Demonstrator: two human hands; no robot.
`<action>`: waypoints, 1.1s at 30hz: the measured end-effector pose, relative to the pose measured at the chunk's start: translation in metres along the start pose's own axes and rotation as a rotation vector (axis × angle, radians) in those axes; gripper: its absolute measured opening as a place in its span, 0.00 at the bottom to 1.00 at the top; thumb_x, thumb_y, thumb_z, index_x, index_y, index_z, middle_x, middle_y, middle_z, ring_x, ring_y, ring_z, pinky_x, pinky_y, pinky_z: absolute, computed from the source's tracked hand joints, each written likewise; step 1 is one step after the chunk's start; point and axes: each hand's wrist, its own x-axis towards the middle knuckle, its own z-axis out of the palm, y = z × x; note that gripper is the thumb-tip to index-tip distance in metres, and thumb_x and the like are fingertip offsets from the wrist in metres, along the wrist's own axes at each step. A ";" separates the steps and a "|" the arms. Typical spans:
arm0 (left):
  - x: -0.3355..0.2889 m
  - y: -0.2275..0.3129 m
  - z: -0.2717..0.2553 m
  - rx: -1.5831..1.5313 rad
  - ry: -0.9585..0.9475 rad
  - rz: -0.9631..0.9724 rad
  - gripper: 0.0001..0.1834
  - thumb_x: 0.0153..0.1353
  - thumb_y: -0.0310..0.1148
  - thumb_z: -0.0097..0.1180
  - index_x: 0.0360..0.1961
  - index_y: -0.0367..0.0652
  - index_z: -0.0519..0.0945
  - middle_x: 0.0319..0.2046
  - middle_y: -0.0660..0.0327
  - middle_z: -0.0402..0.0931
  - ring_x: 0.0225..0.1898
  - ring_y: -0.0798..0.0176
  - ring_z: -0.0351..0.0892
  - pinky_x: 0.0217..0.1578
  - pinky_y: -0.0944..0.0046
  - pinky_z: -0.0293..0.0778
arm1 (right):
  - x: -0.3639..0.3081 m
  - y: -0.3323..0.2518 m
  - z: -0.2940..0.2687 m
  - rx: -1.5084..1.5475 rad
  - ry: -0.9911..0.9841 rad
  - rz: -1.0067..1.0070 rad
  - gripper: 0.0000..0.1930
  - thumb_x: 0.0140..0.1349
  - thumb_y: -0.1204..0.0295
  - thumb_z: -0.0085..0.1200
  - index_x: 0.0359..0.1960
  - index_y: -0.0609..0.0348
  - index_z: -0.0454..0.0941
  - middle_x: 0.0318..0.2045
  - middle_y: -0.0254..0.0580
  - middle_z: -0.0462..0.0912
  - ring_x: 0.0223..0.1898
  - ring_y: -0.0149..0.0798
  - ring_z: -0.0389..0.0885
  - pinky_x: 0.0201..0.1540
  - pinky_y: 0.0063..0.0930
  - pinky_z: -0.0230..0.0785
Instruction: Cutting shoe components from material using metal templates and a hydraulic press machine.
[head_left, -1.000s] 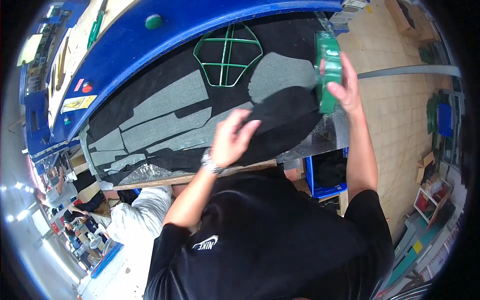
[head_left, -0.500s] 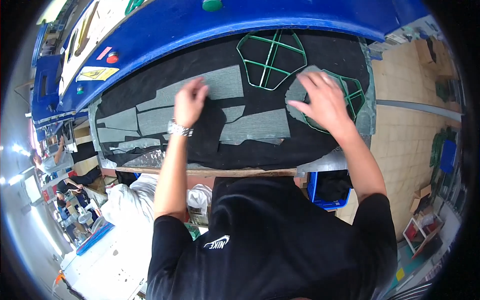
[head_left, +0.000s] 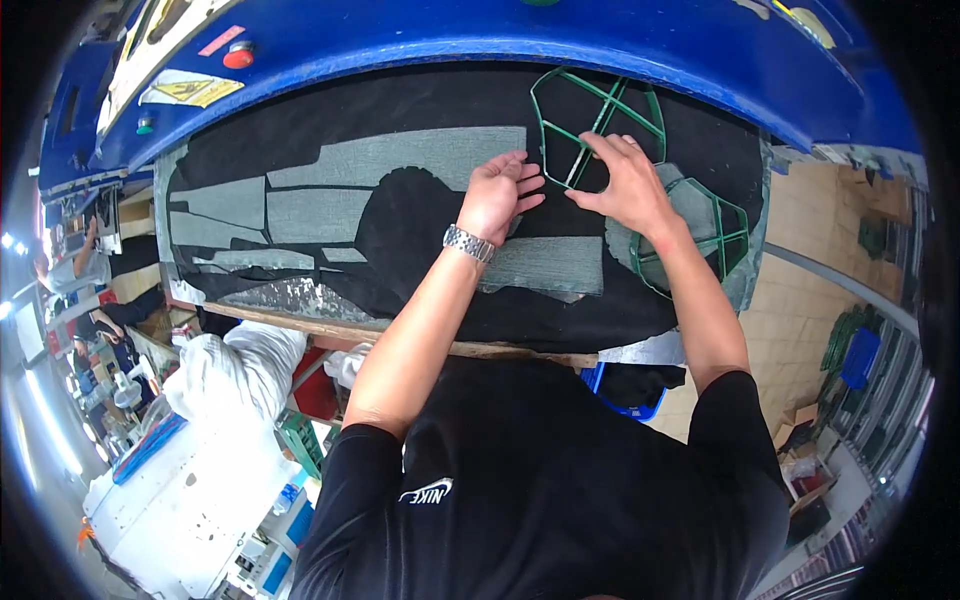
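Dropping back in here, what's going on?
The person's right hand is at the farther green cutting die, thumb by its near end; whether it grips is unclear. The left hand hangs just left of it, loosely curled, holding nothing visible. A nearer green cutting die lies to the right, partly over a grey patch.

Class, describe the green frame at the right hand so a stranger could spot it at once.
Start at the blue machine across the top. Below its edge, right of centre, lies a green frame at the right hand. Black cloth shows through it, whereas a grey piece shows through the second frame.
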 end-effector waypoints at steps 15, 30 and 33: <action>-0.007 -0.016 -0.007 0.067 0.035 0.116 0.20 0.77 0.34 0.45 0.64 0.35 0.71 0.54 0.53 0.80 0.54 0.60 0.80 0.54 0.59 0.78 | 0.017 -0.007 0.003 0.037 -0.094 0.155 0.43 0.36 0.61 0.76 0.59 0.63 0.77 0.31 0.45 0.76 0.33 0.41 0.77 0.39 0.36 0.74; 0.010 -0.026 -0.011 0.189 -0.014 0.164 0.16 0.72 0.25 0.46 0.58 0.31 0.76 0.46 0.55 0.83 0.47 0.65 0.84 0.45 0.66 0.80 | 0.034 -0.032 -0.025 -0.004 -0.218 0.234 0.41 0.35 0.67 0.75 0.57 0.68 0.77 0.38 0.44 0.81 0.32 0.36 0.74 0.38 0.30 0.73; 0.021 -0.024 -0.013 0.085 -0.088 0.088 0.18 0.72 0.24 0.46 0.60 0.27 0.74 0.47 0.53 0.82 0.46 0.64 0.85 0.43 0.65 0.82 | 0.020 -0.013 -0.037 0.078 -0.172 0.178 0.42 0.36 0.67 0.74 0.60 0.67 0.76 0.44 0.45 0.82 0.35 0.36 0.76 0.41 0.29 0.73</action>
